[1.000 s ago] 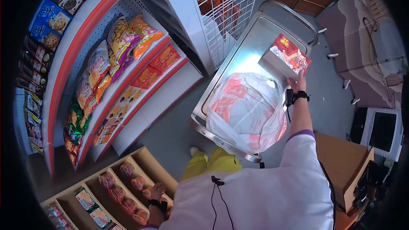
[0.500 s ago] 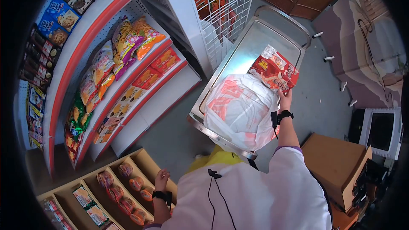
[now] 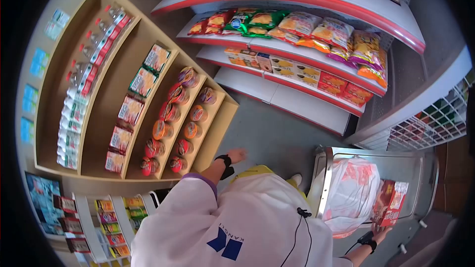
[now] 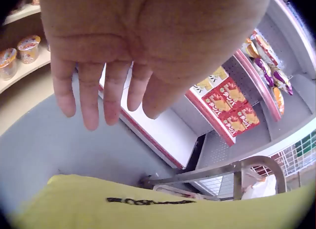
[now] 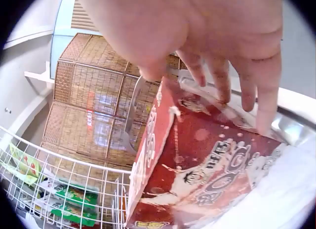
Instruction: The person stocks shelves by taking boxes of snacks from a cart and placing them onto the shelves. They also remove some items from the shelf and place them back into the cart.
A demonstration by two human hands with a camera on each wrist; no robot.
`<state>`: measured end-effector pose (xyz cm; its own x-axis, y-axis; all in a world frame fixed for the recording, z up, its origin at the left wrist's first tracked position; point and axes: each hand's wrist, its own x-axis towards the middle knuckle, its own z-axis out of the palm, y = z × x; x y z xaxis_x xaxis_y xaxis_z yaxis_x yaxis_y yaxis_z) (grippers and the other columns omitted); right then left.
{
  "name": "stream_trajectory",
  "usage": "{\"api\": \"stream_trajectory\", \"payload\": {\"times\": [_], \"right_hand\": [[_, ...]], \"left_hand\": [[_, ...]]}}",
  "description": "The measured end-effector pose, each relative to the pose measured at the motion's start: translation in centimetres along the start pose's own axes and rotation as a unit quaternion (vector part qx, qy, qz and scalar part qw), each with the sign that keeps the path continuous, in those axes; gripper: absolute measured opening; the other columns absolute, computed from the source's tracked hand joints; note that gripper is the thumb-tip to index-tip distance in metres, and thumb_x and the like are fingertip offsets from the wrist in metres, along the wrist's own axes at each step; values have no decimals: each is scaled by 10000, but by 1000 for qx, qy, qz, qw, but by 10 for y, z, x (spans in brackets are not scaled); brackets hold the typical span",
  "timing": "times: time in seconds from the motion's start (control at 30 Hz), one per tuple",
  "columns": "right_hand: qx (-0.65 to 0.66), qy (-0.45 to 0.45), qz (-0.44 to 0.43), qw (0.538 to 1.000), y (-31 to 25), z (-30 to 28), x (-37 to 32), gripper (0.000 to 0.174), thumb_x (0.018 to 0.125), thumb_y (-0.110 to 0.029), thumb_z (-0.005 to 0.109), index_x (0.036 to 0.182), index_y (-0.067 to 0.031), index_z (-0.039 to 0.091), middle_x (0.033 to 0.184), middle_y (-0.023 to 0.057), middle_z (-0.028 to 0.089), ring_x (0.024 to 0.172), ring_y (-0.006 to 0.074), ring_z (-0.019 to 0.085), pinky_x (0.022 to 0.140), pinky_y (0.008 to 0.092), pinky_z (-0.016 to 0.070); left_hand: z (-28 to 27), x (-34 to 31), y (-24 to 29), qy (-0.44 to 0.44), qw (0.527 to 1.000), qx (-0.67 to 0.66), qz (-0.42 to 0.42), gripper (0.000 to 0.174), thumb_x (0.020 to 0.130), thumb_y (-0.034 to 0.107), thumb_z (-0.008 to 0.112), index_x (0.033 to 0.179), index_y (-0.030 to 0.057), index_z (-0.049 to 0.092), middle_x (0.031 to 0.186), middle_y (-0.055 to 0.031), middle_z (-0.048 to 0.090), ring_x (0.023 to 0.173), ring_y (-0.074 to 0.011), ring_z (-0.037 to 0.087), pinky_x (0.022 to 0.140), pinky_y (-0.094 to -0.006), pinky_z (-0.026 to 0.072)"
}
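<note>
The right hand is at the near edge of a red box on the metal cart. In the right wrist view, the thumb and fingers of this hand grip the top edge of the box, which stands tilted against a white plastic bag. That bag fills the cart's left part. My left hand hangs over the floor beside the yellow trousers, holding nothing; its fingers are extended and slightly spread in the left wrist view.
A wooden shelf with cup noodles, boxes and bottles is on the left. White shelves with snack bags and boxes stand ahead. A wire mesh panel rises behind the cart, whose metal rail is close to the legs.
The view has swung left toward the wooden shelf. Earlier, the red box was turned and drawn against the bag by the right hand. The left hand has moved away from the cup noodles.
</note>
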<state>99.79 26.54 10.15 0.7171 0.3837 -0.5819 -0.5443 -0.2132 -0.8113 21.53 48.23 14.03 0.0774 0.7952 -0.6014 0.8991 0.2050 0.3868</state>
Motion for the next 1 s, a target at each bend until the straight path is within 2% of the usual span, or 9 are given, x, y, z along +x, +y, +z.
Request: {"api": "stream_trajectory", "payload": {"times": [0.17, 0.27, 0.37, 0.43, 0.5, 0.57, 0.7, 0.83, 1.0], "right_hand": [[-99, 29, 37, 994, -36, 39, -19, 855, 758, -737, 414, 1388, -180, 260, 1379, 67, 345, 1131, 300, 439, 815, 472, 482], [20, -65, 113, 991, -36, 52, -26, 885, 735, -734, 453, 1382, -163, 257, 1382, 91, 348, 1195, 369, 392, 864, 514, 456], [101, -111, 182, 972, -28, 40, -4, 883, 730, -726, 464, 1382, -163, 266, 1400, 59, 340, 1244, 340, 349, 905, 547, 416], [77, -117, 152, 978, -26, 38, -6, 829, 754, -699, 467, 1355, -146, 322, 1351, 70, 409, 1200, 332, 411, 918, 529, 414], [81, -72, 129, 986, -28, 49, -21, 788, 774, -669, 475, 1339, -135, 346, 1323, 77, 440, 1173, 333, 441, 907, 518, 427], [72, -50, 123, 989, -28, 50, -21, 734, 805, -625, 479, 1333, -131, 349, 1321, 87, 435, 1171, 331, 441, 875, 504, 451], [108, -66, 109, 986, -15, 30, 3, 689, 824, -585, 490, 1332, -143, 346, 1323, 90, 432, 1187, 327, 425, 871, 516, 447], [146, -47, 107, 982, -21, 30, -1, 692, 813, -566, 526, 1334, -147, 346, 1337, 81, 419, 1194, 329, 415, 877, 527, 441], [189, -61, 136, 971, -35, 35, -23, 709, 820, -541, 532, 1372, -164, 294, 1380, 51, 373, 1250, 311, 352, 885, 499, 457]], "left_hand": [[15, 7, 7, 30, 996, -82, 23, 358, 815, 265, 582, 1126, 89, 557, 972, -119, 633, 912, -253, 605, 808, -347, 475], [19, -2, 4, 43, 992, -112, 39, 342, 813, 249, 592, 1115, 93, 565, 973, -121, 632, 908, -250, 605, 804, -346, 478], [34, -18, -22, 48, 988, -145, 19, 348, 809, 263, 601, 1106, 85, 570, 975, -117, 633, 894, -240, 609, 789, -344, 482], [41, -28, -38, 24, 991, -126, -48, 355, 799, 280, 617, 1090, 79, 579, 962, -119, 634, 858, -221, 616, 775, -338, 484], [51, -35, -55, 35, 998, -37, -43, 375, 786, 305, 629, 1078, 74, 583, 918, -115, 642, 828, -205, 620, 758, -333, 484], [60, -37, -69, 3, 995, -57, -77, 401, 763, 336, 639, 1079, 94, 589, 967, -120, 636, 879, -236, 610, 786, -347, 478], [45, -39, -40, -75, 984, -90, -133, 411, 754, 351, 626, 1085, 110, 592, 1005, -112, 638, 934, -278, 598, 813, -369, 471], [38, -25, -14, -7, 998, -41, -53, 388, 768, 320, 607, 1088, 102, 584, 987, -101, 646, 928, -275, 601, 804, -375, 472], [48, -2, -3, 36, 989, -141, 29, 362, 778, 287, 596, 1082, 93, 571, 985, -115, 643, 927, -284, 602, 806, -369, 476]]}}
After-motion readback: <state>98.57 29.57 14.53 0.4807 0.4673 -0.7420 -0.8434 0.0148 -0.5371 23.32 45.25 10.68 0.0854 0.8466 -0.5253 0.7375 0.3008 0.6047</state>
